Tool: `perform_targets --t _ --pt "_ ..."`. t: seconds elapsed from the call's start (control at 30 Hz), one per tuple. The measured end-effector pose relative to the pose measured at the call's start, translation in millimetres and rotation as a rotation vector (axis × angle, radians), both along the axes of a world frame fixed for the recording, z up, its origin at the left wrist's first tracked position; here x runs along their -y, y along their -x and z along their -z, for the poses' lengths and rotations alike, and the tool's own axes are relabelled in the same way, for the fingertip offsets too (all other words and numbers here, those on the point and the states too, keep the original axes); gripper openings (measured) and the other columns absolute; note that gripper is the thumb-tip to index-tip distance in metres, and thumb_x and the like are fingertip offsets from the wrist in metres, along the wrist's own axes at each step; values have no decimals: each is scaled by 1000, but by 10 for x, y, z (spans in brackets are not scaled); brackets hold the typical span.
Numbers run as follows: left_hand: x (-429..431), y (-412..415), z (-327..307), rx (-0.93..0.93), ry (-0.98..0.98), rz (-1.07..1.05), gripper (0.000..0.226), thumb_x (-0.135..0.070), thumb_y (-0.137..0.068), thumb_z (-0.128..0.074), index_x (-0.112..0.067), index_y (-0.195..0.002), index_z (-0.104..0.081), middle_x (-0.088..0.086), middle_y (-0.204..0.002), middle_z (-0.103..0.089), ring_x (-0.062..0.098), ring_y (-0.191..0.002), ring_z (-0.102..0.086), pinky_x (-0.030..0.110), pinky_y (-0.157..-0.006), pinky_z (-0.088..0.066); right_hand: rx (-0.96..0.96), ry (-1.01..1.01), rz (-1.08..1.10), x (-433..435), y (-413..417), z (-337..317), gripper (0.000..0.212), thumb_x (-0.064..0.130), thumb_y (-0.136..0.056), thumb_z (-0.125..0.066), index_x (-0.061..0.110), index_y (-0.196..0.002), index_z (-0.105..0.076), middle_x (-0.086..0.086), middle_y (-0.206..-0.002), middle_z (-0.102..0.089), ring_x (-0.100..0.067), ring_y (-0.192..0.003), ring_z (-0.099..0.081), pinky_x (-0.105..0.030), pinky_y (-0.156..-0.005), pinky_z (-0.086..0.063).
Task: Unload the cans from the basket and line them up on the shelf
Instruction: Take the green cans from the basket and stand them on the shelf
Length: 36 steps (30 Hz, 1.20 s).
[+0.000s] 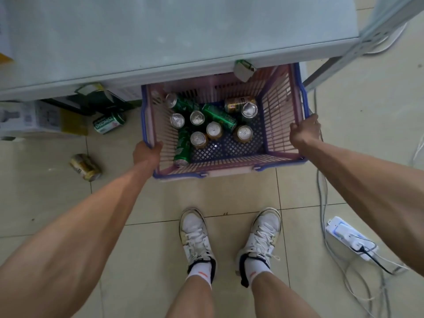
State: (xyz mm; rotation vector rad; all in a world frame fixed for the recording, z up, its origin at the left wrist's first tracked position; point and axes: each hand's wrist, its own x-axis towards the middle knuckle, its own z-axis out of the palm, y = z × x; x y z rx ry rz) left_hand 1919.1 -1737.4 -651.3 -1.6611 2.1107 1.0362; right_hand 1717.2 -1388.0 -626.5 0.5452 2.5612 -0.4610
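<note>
A pink plastic basket (282,115) with a blue rim stands on the tiled floor, its far end under the pale shelf (160,37). Inside lie several green cans (219,115) and gold cans (238,103), some upright, some on their sides. My left hand (146,152) grips the basket's left rim near the front corner. My right hand (304,130) grips the right rim. One can (244,70) shows at the shelf's front edge above the basket's back.
A green can (109,122) and a gold can (85,167) lie on the floor left of the basket. Boxes (34,118) sit under the shelf at left. A power strip (351,237) with cables lies at right. My feet (197,235) stand just behind the basket.
</note>
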Motion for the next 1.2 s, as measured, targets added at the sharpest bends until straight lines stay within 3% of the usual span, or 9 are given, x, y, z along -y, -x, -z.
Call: perform_targets --t 0.1,0.2,0.3,0.4,0.53,0.63,0.83,1.07,1.2 --pt "-44 6 -147 234 -46 66 66 -35 -92 -65 -3 -143 -39 23 -143 -48 41 -127 -51 45 -102 -44 42 -279 -191 142 -198 -107 81 21 -90 -66 4 -153 -18 -26 -155 -26 -42 -142 -30 -54 -115 -26" --pt "-359 -16 -436 377 284 168 64 -24 -89 -63 -3 -142 -33 28 -146 -35 46 -129 -39 50 -105 -33 58 -313 -533 341 -525 -281 106 27 -77 -75 2 -156 -9 -26 -160 -14 -43 -145 -21 -57 -116 -24" --pt "-778 -79 -569 136 417 541 59 -17 -82 -68 -3 -132 -40 24 -132 -45 42 -117 -45 49 -96 -39 110 -254 -670 615 -793 -334 89 22 -79 -70 5 -152 -22 -26 -155 -24 -44 -139 -30 -56 -111 -31" --pt "-1061 -102 -416 -37 126 748 36 -12 -88 -58 -11 -123 -47 14 -122 -52 35 -112 -53 46 -93 -44 236 -146 -587 847 -950 -245 67 23 -87 -62 5 -144 -31 -24 -143 -34 -42 -131 -36 -54 -108 -33" --pt "-1163 -158 -219 -48 -29 659 33 -41 -93 -52 -18 -118 -51 7 -118 -53 28 -115 -48 46 -100 -36 226 -74 -674 870 -1134 -26 53 45 -96 -46 10 -135 -42 -20 -133 -43 -39 -125 -42 -56 -107 -32" --pt "-1201 -263 -149 -18 98 841 46 -58 -95 -42 -21 -121 -52 5 -122 -53 26 -118 -45 45 -100 -30 119 -104 -702 770 -1350 69 48 50 -100 -34 11 -125 -49 -18 -124 -49 -36 -116 -47 -54 -100 -34" --pt "-1118 -172 7 -73 293 967 53 -60 -98 -27 -20 -121 -54 5 -123 -50 25 -114 -46 43 -90 -37 -217 -182 -651 870 -1330 177 34 40 -100 -40 11 -104 -58 -13 -104 -54 -32 -97 -49 -49 -85 -37" --pt "-1149 -120 -99 57 176 975 51 -59 -99 -29 -19 -119 -54 6 -121 -52 28 -113 -46 45 -93 -34 -139 -184 -661 848 -1320 134 36 39 -100 -39 8 -102 -56 -16 -102 -53 -35 -93 -51 -50 -82 -39" --pt "-1135 -55 -159 38 49 779 35 -48 -98 -41 -17 -108 -54 7 -112 -55 29 -105 -56 44 -93 -44 105 -179 -706 835 -1270 88 31 36 -96 -43 12 -112 -56 -14 -115 -54 -36 -112 -50 -56 -98 -34"
